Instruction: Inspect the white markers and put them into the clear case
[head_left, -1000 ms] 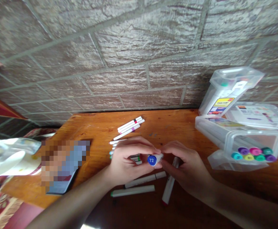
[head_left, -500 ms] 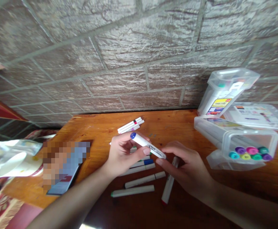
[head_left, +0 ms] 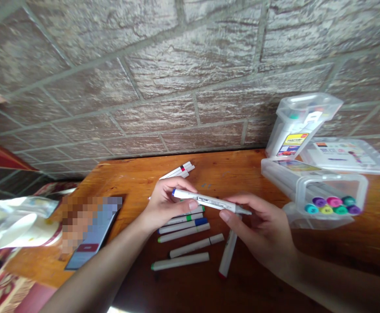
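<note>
A white marker (head_left: 211,201) with a blue end and dark print is held level above the table. My left hand (head_left: 164,201) is closed on it near the blue end, thumb along its side. My right hand (head_left: 265,228) pinches the other side between thumb and forefinger, where the marker narrows to a grey tapered end. Below lie several loose markers, among them a blue-banded marker (head_left: 182,226), a black-banded marker (head_left: 196,245) and a green-ended marker (head_left: 180,261). A red-ended marker (head_left: 228,254) lies slantwise, partly behind my right hand.
A few white pens (head_left: 181,170) lie farther back. At right are an upright clear marker case (head_left: 290,130), an open case lying on its side (head_left: 281,171) with coloured markers, and a flat plastic box (head_left: 346,156). A phone (head_left: 95,234) lies left. A brick-patterned wall (head_left: 163,113) stands behind.
The marker has swung from slanting down toward the right to nearly level, and its grey tapered end now shows. My right hand has shifted slightly right; the camera view has moved a little.
</note>
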Tool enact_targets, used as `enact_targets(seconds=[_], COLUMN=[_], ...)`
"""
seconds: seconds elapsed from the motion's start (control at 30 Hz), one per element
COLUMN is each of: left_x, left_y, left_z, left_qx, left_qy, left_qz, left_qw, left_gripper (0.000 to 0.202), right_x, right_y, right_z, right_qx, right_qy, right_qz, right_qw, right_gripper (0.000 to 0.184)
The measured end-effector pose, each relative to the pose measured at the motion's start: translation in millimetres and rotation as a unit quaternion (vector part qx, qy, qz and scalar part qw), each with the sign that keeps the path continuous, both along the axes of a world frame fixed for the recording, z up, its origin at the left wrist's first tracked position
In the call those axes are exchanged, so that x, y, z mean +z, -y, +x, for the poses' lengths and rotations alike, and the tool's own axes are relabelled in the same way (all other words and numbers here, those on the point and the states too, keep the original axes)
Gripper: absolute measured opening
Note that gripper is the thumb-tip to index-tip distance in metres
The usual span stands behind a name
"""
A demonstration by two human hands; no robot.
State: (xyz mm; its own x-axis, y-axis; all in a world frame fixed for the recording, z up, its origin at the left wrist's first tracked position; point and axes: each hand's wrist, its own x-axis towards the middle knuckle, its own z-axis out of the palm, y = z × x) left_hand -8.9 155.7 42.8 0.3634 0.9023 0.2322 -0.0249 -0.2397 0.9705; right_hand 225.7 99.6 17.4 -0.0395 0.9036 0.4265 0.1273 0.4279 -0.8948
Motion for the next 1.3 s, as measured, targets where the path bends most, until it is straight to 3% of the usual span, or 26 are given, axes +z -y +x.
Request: enact_targets(seconds=[0.37,0.57,0.7,0.97,1.3], left_x=[3.5,7.8,7.9,8.0,-4.0], left_y=[2,6,6,7,10], left_z=[4,8,10,11,9], left_qx=[-0.061,-0.066,-0.076,-0.073,-0.064], left_qy=[-0.165,-0.187,-0.181,-0.183,-0.168], left_qz=[0.117,0.158,0.174,0.175,0.127], left_qw=[0.977,0.967,0.965,0.965,0.975], left_gripper=[0.017,0.015,0.015,0.015,0.019], right_x=[-3.0,-7.9,-6.7,-2.8,2.5], right_y=[2,0,0,0,2], right_z=[-1,-3,-4,-4,-4], right_qx=[-0.011,-0.01,0.008,0.034,0.041], right_qy=[-0.006,-0.021,-0.012,0.006,-0.001], right_qz=[-0.009,-0.061,-0.064,-0.043,-0.009], right_qw=[1.0,0.998,0.998,0.998,0.999], right_gripper=[0.008,0.019,0.015,0.009,0.015])
